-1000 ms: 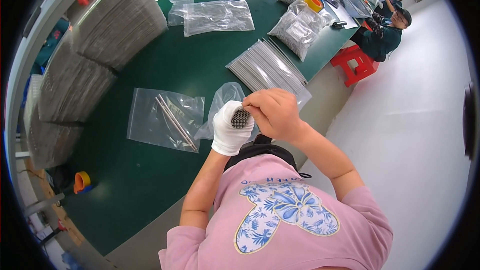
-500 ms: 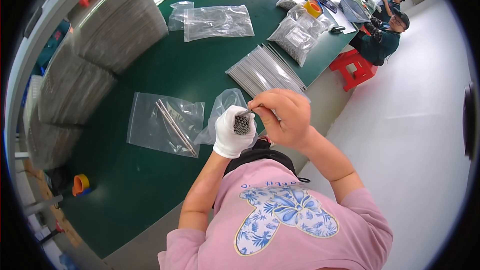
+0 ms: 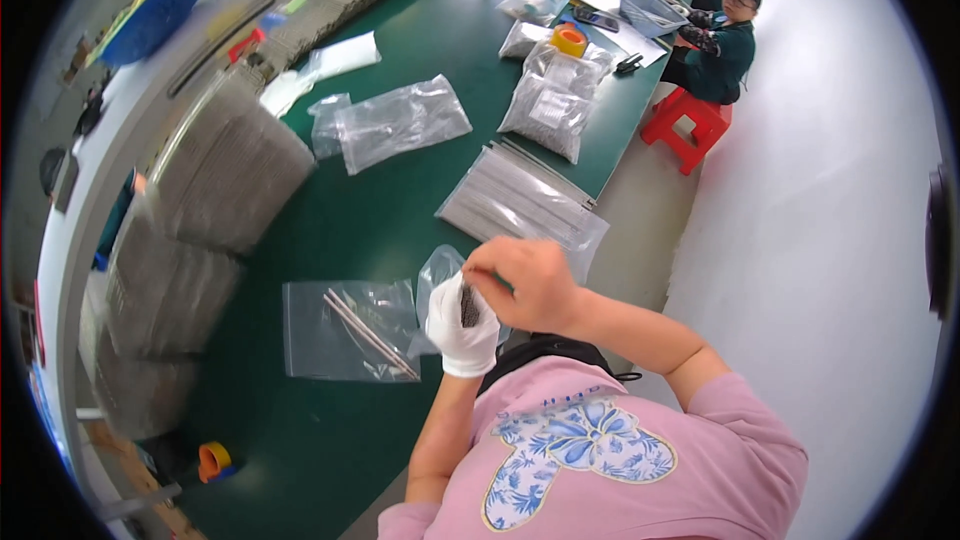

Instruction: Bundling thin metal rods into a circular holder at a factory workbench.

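Note:
My left hand (image 3: pixel 462 342), in a white glove, is closed around a bundle of thin metal tubes (image 3: pixel 469 308), their ends facing up. My bare right hand (image 3: pixel 532 285) is at the top of the bundle, thumb and fingers pinched together. Whatever lies in that pinch is hidden. Behind the glove a crumpled clear plastic bag (image 3: pixel 437 268) shows in part. To the left lies a flat clear zip bag (image 3: pixel 308 340) with a few thin rods (image 3: pixel 362 328) on it or in it; I cannot tell which. Beyond my right hand is a clear bag of long grey tubes (image 3: pixel 505 195).
Tall grey stacks (image 3: pixel 215 165) line the green table's (image 3: pixel 280 450) left side. Tape rolls lie near left (image 3: pixel 212 460) and far right (image 3: pixel 569 40), the latter beside filled bags (image 3: pixel 550 105). Empty bags (image 3: pixel 400 125) lie further back. A co-worker (image 3: pixel 730 50) sits on a red stool (image 3: pixel 685 130).
The whole view has shifted, with the table's items sitting lower in the picture. My right hand has tipped over the bundle's top, covering more of the tube ends. My left hand keeps its grip.

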Motion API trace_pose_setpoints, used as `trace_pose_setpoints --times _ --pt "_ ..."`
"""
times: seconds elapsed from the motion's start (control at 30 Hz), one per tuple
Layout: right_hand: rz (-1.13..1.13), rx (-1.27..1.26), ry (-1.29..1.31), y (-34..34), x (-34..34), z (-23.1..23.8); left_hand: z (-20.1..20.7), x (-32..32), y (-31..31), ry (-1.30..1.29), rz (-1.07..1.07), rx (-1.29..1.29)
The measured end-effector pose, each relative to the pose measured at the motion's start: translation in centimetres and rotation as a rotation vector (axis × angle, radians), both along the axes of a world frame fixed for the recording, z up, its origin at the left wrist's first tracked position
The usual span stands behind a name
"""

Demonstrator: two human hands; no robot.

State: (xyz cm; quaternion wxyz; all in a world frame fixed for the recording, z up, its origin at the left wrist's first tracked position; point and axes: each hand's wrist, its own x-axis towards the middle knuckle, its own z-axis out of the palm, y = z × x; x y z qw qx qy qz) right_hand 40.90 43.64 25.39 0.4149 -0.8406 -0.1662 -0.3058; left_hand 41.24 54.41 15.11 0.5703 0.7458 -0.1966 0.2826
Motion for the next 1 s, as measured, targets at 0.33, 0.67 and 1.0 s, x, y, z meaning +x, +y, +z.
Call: trace_pose_setpoints --times 0.33,0.67,1.0 --pt "0.075 -0.016 -0.108 0.3 -1.1 -1.9 -2.1 -0.1 1.6 0.067 -0.229 -0.164" --pt "0.099 -0.017 -0.087 0.8 -1.2 -2.1 -4.0 1.0 2.0 0.334 -0.601 -0.408" --pt "0.099 -0.007 -0.191 0.8 -1.2 -1.5 1.4 0.2 1.4 0.213 -0.188 -0.073"
